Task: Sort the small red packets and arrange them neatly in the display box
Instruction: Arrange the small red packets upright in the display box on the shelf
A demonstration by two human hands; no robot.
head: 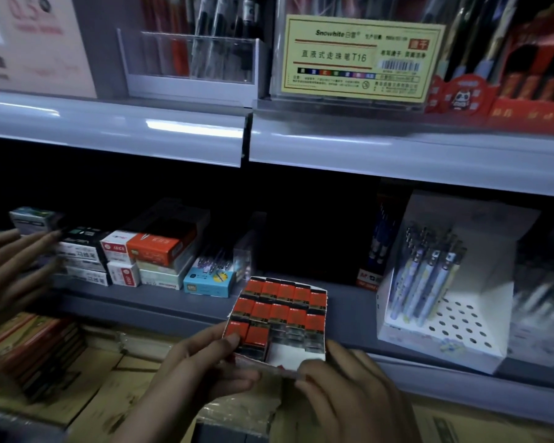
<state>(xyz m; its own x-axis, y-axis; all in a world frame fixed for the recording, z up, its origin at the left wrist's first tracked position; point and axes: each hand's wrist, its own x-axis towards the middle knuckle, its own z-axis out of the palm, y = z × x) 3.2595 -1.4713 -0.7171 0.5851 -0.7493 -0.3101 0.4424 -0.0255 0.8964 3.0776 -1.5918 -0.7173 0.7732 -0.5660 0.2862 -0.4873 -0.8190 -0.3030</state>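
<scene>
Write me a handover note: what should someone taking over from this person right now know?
Left hand grips the display box at its front left; right hand grips its front right corner.
Box held tilted before the lower shelf.
Done: red packets fill the two back rows; two more start the front row.
Left: fill the rest of the front row, probably shelve the box.
A third hand, open, shows at far left.
</scene>
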